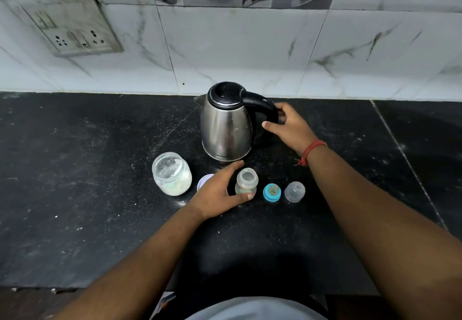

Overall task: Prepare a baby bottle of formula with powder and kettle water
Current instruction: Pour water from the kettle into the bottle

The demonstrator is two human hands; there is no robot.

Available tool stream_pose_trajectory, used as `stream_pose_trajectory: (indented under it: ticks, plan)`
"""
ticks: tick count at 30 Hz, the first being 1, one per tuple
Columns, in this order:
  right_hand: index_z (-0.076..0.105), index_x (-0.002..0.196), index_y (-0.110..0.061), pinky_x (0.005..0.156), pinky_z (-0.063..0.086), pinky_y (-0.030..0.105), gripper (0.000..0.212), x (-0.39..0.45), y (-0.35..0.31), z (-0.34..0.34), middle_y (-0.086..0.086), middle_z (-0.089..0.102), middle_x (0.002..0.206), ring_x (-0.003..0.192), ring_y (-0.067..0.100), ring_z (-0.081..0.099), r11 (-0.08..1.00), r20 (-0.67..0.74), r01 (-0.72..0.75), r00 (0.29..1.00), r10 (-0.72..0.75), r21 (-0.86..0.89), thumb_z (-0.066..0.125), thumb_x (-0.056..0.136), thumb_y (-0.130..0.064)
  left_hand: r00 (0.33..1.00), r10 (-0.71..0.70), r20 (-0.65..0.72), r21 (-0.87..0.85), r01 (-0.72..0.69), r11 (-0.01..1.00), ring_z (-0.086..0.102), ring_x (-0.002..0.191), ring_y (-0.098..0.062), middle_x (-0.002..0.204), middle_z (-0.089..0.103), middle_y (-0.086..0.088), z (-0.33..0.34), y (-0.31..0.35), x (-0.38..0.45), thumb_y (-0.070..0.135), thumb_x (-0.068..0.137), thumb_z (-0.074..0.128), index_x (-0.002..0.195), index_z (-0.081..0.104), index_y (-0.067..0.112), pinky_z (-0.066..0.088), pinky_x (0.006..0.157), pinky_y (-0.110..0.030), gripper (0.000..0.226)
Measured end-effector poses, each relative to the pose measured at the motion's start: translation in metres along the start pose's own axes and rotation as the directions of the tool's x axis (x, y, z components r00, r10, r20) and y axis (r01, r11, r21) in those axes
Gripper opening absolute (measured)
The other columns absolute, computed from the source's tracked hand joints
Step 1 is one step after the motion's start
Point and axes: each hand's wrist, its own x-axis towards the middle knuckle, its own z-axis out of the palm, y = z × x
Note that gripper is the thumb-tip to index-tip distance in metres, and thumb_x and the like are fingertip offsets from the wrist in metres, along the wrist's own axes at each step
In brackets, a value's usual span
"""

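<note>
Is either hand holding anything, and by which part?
The left hand grips the open baby bottle around its lower body. The right hand curls its fingers round the kettle at its black handle, thumb not yet closed.

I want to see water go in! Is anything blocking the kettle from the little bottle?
Nothing visible does. The small clear baby bottle stands open-mouthed in front of the shiny steel kettle; the left hand only curls round the bottle's side.

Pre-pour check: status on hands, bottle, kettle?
Left hand cups the uncapped bottle, upright. Right hand round kettle handle; kettle on counter. Nothing over bottle mouth.
</note>
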Motion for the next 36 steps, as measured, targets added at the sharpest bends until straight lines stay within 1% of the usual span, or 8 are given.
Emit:
stream_pose_trajectory:
  ticks: [4,13,17,20,23,26,32,36]
  plan:
    - [0.063,0.113,-0.024,0.103,0.051,0.045,0.031,0.013,0.004,-0.002,0.001,0.072,0.11,0.106,0.017,0.068,0.999,0.08,-0.001,0.997,-0.002,0.037,0.076,0.086,-0.017,0.999,-0.038,0.012,-0.033,0.039,0.999,0.054,0.133,-0.005,0.145,0.058,0.01,0.005,-0.001,0.007,0.039,0.085,0.082,0.153,0.042,0.023,0.041,0.116,-0.034,0.081]
    - [0.07,0.103,-0.022,0.089,0.054,0.034,0.021,0.023,0.003,0.006,0.0,0.075,0.094,0.09,0.015,0.07,0.998,0.093,0.04,0.995,-0.044,0.046,0.076,0.084,-0.017,0.999,-0.034,0.001,-0.094,0.034,0.995,0.059,0.129,-0.009,0.138,0.063,0.008,0.008,-0.006,0.014,0.033,0.083,0.084,0.145,0.051,0.024,0.046,0.113,-0.043,0.071]
    - [0.067,0.087,-0.012,0.072,0.051,0.026,0.012,0.016,0.006,0.009,-0.002,0.068,0.063,0.061,0.01,0.064,0.997,0.161,0.072,0.984,-0.073,0.015,0.073,0.083,-0.021,0.999,-0.038,0.006,-0.119,0.039,0.992,0.064,0.121,-0.007,0.127,0.068,0.012,0.008,-0.005,0.016,0.03,0.081,0.084,0.136,0.056,0.026,0.05,0.108,-0.038,0.062]
    - [0.065,0.083,-0.01,0.067,0.054,0.025,0.014,0.011,0.009,0.011,0.0,0.066,0.061,0.057,0.013,0.063,0.996,0.159,0.075,0.984,-0.083,0.054,0.073,0.082,-0.021,0.998,-0.052,-0.028,-0.138,0.047,0.989,0.066,0.112,0.003,0.118,0.07,0.022,0.006,-0.003,0.013,0.027,0.081,0.086,0.132,0.059,0.029,0.048,0.098,-0.015,0.058]
    - [0.066,0.081,-0.015,0.054,0.05,0.026,0.01,0.002,0.011,0.021,0.002,0.061,0.06,0.05,0.015,0.056,0.97,0.05,0.062,0.996,-0.076,0.236,0.073,0.077,-0.009,0.997,-0.049,-0.054,-0.16,0.04,0.986,0.065,0.109,0.006,0.116,0.07,0.025,-0.001,0.003,0.007,0.03,0.081,0.086,0.13,0.061,0.027,0.045,0.093,-0.008,0.055]
    - [0.069,0.078,-0.021,0.045,0.043,0.022,0.02,-0.005,0.008,0.033,0.001,0.06,0.06,0.046,0.011,0.051,0.925,-0.076,0.043,0.997,-0.016,0.377,0.068,0.068,-0.004,0.995,-0.05,-0.086,-0.18,0.033,0.983,0.067,0.111,-0.001,0.116,0.072,0.02,-0.011,0.009,0.0,0.042,0.078,0.082,0.129,0.062,0.032,0.052,0.102,-0.03,0.056]
    - [0.07,0.07,-0.025,0.042,0.04,0.022,0.027,-0.013,-0.004,0.028,-0.005,0.056,0.054,0.046,0.01,0.048,0.887,-0.233,0.071,0.972,0.042,0.457,0.064,0.064,0.001,0.976,-0.023,-0.217,-0.176,-0.015,0.984,0.068,0.11,-0.006,0.115,0.072,0.02,-0.029,0.013,-0.008,0.047,0.079,0.078,0.123,0.059,0.046,0.055,0.1,-0.042,0.048]
    - [0.067,0.066,-0.022,0.04,0.038,0.021,0.023,-0.022,-0.012,0.009,-0.003,0.054,0.053,0.042,0.009,0.045,0.867,-0.303,0.099,0.951,0.062,0.488,0.065,0.061,0.0,0.957,0.009,-0.289,-0.204,-0.071,0.976,0.069,0.114,-0.012,0.12,0.072,0.013,-0.038,0.021,-0.007,0.04,0.082,0.079,0.127,0.061,0.037,0.055,0.101,-0.044,0.049]
